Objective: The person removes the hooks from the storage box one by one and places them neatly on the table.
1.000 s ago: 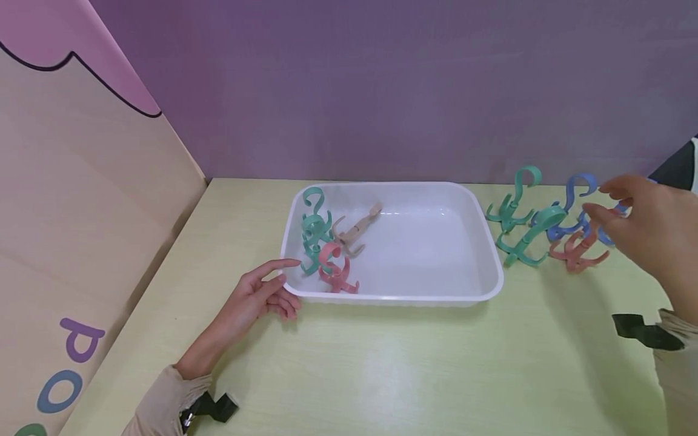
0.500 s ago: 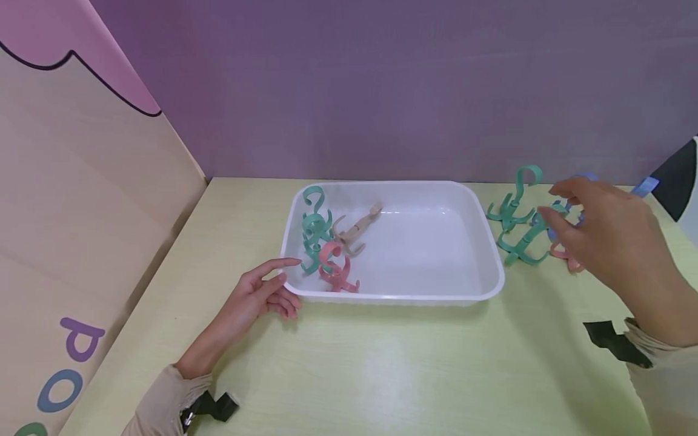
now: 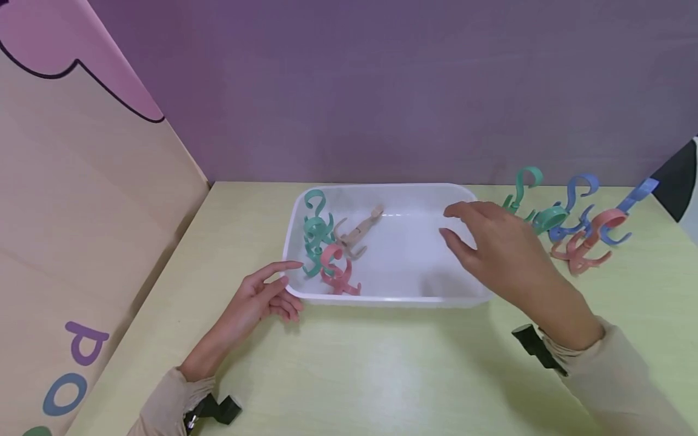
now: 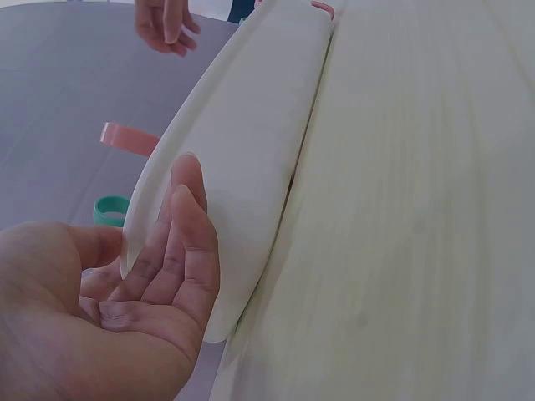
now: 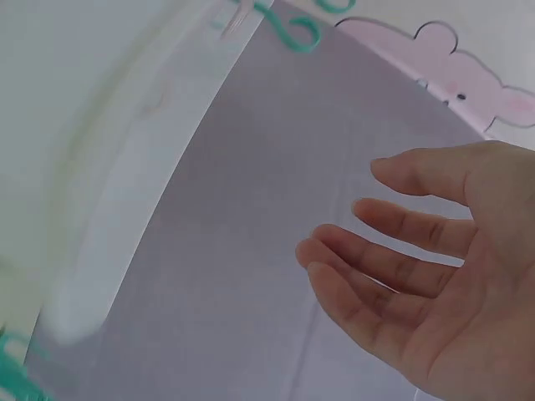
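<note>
My left hand (image 3: 267, 295) holds the near-left corner of a white plastic tray (image 3: 392, 301), thumb at the rim and several fingers against the outer wall in the left wrist view. Over the tray's right part hovers my right hand (image 3: 501, 248), thumb and fingers apart with nothing between them. Inside the tray, at the left, lie green plastic hook-limbed toys (image 3: 317, 229), a pink one (image 3: 339, 278) and a beige one (image 3: 360, 230). In the right wrist view the fingers of my right hand (image 5: 410, 267) are loosely bent and free.
Right of the tray, more such toys stand on the table (image 3: 382, 369): green (image 3: 549, 218), blue (image 3: 572, 192) and pink (image 3: 586, 245). My right hand partly hides the green ones. A purple wall (image 3: 403, 91) rises behind; a beige printed panel (image 3: 82, 200) borders the left side.
My right hand has moved left from above the toys on the right to above the tray, passing with nothing held. My left hand stays at the tray's corner; the toys look unmoved.
</note>
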Available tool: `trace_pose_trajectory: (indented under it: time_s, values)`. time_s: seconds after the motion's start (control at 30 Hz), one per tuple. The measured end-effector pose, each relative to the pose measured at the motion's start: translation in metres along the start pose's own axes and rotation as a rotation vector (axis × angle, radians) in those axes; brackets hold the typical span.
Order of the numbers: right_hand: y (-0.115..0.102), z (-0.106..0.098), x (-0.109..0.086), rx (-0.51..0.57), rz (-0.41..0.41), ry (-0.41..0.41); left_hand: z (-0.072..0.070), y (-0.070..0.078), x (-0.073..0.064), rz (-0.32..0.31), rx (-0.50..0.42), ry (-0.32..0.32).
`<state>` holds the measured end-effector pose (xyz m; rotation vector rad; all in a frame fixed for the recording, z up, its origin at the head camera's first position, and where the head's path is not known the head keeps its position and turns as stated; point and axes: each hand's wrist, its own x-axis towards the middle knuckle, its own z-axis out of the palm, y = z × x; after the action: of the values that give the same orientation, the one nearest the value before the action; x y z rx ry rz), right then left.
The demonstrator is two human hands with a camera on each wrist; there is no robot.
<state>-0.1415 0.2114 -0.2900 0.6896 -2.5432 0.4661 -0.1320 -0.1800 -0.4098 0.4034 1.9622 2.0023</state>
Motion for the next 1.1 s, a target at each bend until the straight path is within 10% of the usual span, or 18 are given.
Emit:
trace_pose_trajectory:
  time_s: [0.63, 1.1]
  values:
    - [-0.078, 0.043, 0.028, 0.1, -0.198, -0.022, 0.0, 0.001, 0.004, -0.013, 0.015, 0.001]
    - [-0.097, 0.1, 0.023, 0.092, -0.351, 0.016, -0.002, 0.001, 0.003, 0.001, 0.033, -0.006]
